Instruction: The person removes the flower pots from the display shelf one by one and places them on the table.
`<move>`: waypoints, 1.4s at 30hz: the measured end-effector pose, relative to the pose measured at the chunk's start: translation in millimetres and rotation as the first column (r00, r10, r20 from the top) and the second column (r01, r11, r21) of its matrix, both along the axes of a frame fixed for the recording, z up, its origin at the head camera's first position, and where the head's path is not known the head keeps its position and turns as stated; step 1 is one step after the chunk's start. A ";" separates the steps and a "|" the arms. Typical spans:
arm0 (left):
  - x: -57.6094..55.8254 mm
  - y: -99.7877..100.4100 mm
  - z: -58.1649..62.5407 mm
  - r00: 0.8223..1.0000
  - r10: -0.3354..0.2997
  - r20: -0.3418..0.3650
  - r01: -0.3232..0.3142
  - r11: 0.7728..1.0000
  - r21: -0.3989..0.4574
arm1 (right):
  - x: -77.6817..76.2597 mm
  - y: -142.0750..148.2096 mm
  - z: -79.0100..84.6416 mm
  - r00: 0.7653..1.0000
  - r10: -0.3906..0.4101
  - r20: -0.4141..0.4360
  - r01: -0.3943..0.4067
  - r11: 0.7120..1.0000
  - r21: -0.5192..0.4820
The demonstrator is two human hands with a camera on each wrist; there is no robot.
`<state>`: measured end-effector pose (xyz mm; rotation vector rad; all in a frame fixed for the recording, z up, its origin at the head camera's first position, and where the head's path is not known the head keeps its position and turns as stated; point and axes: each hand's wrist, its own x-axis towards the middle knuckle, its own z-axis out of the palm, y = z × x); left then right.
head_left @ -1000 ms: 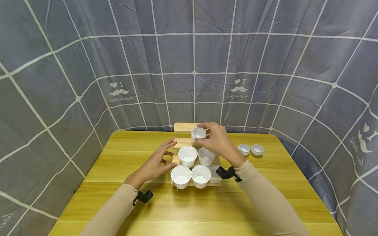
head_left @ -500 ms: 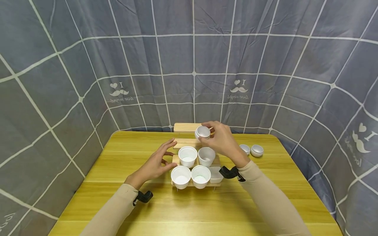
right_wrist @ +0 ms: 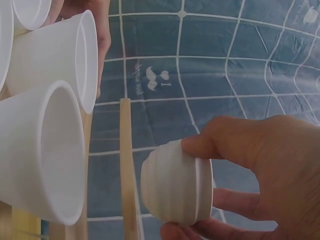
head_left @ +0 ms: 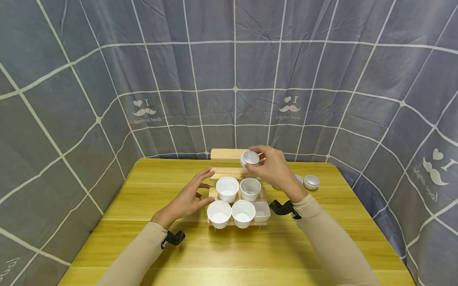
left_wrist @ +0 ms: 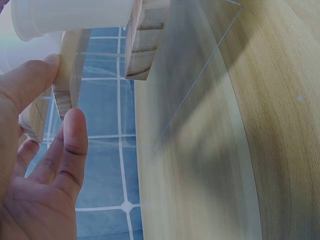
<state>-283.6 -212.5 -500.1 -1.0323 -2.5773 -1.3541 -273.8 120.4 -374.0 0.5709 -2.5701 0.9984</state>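
In the head view my right hand (head_left: 275, 165) pinches a small white cup (head_left: 249, 158) by its side, over the back of a tiered wooden stand (head_left: 226, 172). The right wrist view shows this cup's ribbed wall (right_wrist: 172, 182), tipped sideways there. My left hand (head_left: 185, 198) is at the stand's left side, fingers spread; in the left wrist view its thumb (left_wrist: 32, 82) touches the end of a wooden step (left_wrist: 70, 75). Larger white cups stand on the lower steps, including a back left cup (head_left: 227, 188), a back right cup (head_left: 250, 189) and a front left cup (head_left: 219, 214).
A front middle cup (head_left: 243, 214) and a squarish white container (head_left: 262, 211) share the lowest step. Right of the stand, a small white cup (head_left: 311, 182) sits on the yellow wooden table (head_left: 150, 182), with another partly behind my right hand. A grey checked curtain (head_left: 214, 67) surrounds the table.
My right hand has moved slightly right and back with the small cup, baring more of the back right cup and the squarish container. The left hand has stayed in place.
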 end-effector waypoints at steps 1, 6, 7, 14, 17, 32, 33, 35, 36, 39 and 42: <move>0.0 0.2 0.1 1.000 0.000 0.002 0.000 1.000 0.000 | -0.2 0.6 -0.2 1.000 -0.003 -0.001 0.003 1.000 -0.002; 0.3 0.9 1.1 1.000 -0.002 0.013 0.002 1.000 0.007 | -2.3 4.0 -1.6 1.000 -0.009 -0.019 0.009 1.000 -0.003; 0.3 0.9 1.3 1.000 -0.002 0.014 0.002 1.000 0.008 | -2.6 4.7 -1.8 1.000 -0.011 -0.023 0.011 1.000 -0.001; -0.7 0.2 1.4 1.000 0.000 0.005 0.000 1.000 0.006 | -1.4 8.8 -0.1 1.000 -0.030 -0.010 0.030 1.000 0.006; -1.1 0.3 1.5 1.000 -0.003 0.006 0.003 1.000 0.007 | -1.4 9.9 0.0 0.999 -0.037 -0.006 0.037 0.999 0.011; -2.4 -1.7 0.1 1.000 -0.006 -0.019 0.006 1.000 0.003 | -2.0 13.7 0.7 0.999 -0.045 -0.007 0.045 0.999 0.014; -2.7 -1.7 0.1 1.000 -0.005 -0.015 0.005 1.000 0.003 | -1.8 14.1 1.0 0.999 -0.045 -0.007 0.045 0.999 0.013; -3.2 -1.7 0.1 1.000 -0.003 -0.012 0.003 1.000 0.002 | -2.0 15.0 0.9 0.999 -0.047 -0.007 0.047 0.999 0.013; -3.1 -1.8 0.4 1.000 -0.001 -0.007 0.001 1.000 0.001 | -2.0 15.5 0.9 0.999 -0.048 -0.007 0.048 0.999 0.012; -2.6 -1.9 0.8 1.000 -0.004 -0.011 0.004 1.000 0.001 | -2.1 17.0 0.4 0.999 -0.053 -0.008 0.053 0.998 0.015; -1.6 -1.8 1.0 1.000 -0.005 -0.005 0.005 1.000 0.001 | -2.2 18.3 -0.3 0.998 -0.056 -0.006 0.056 0.998 0.016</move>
